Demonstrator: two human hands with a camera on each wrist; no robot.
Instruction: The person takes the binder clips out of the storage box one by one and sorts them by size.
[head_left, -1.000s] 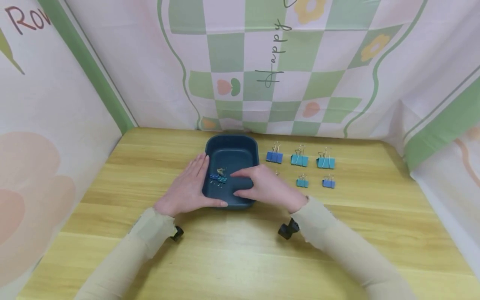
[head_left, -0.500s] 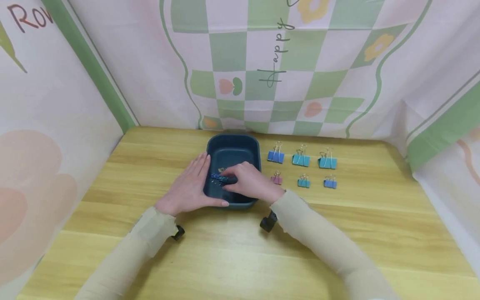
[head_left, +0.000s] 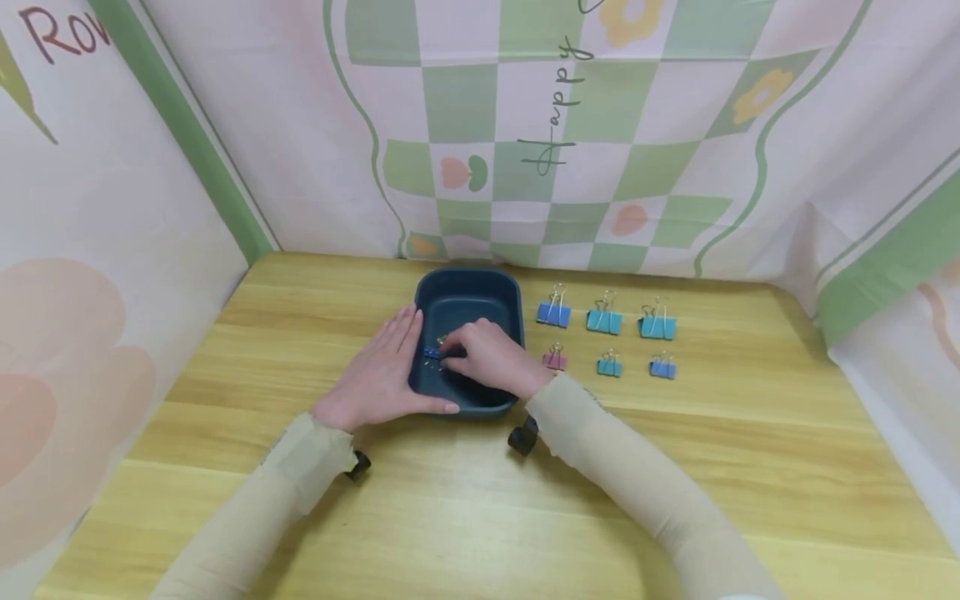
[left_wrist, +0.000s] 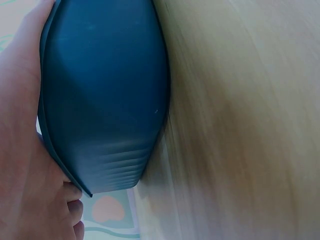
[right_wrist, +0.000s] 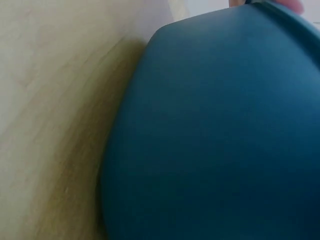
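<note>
A dark blue rectangular tray (head_left: 467, 287) stands on the table. My left hand (head_left: 371, 375) steadies it at the near left corner, fingers straight along the left side and thumb along the front rim; in the left wrist view the hand (left_wrist: 25, 145) lies against the rim. My right hand (head_left: 483, 358) reaches inside the tray, thumb and forefinger pinching at a small teal binder clip, which they hide. A small blue binder clip (head_left: 432, 353) lies just left of the fingertips. A gold-coloured clip (head_left: 442, 340) shows partly behind them.
Right of the tray, binder clips stand in two rows. The back row has a large blue clip (head_left: 553, 315) and two large teal clips (head_left: 604, 322). In front are small pink (head_left: 555, 361), teal (head_left: 609, 367) and blue (head_left: 662, 369) clips. A patterned curtain (head_left: 525, 167) hangs behind the table.
My right hand has moved left and deeper into the tray, its thumb and forefinger closing in on the small clips. The left hand has stayed at the tray's rim.
</note>
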